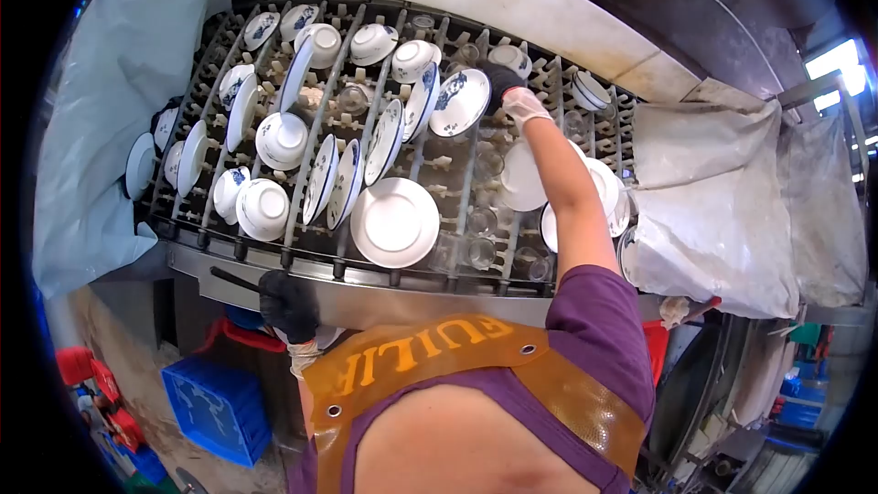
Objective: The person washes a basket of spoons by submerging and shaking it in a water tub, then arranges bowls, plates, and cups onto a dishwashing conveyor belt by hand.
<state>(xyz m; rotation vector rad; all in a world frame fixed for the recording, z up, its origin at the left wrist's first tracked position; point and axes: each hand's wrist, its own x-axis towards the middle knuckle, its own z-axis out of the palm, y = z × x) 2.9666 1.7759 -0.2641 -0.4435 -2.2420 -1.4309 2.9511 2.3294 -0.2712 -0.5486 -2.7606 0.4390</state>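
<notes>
My right hand (502, 85), in a black glove, reaches across the rack conveyor (441, 185) to the right edge of a tilted blue-rimmed plate (460, 102). Its fingers are mostly hidden and their grip cannot be made out. A white bowl (510, 59) sits just beyond it. Near the front metal edge, my left hand (289, 305), also black-gloved, is closed around a thin dark rod (234, 279). Plates such as a white one (395, 222) and upturned bowls (263, 209) lie or stand among the pegs. Clear glasses (482, 221) stand right of the middle.
Plastic curtains hang at the left (119, 119) and right (718, 210) ends of the conveyor. A pale metal panel (549, 14) runs along its far side. A blue crate (218, 410) is on the floor at lower left.
</notes>
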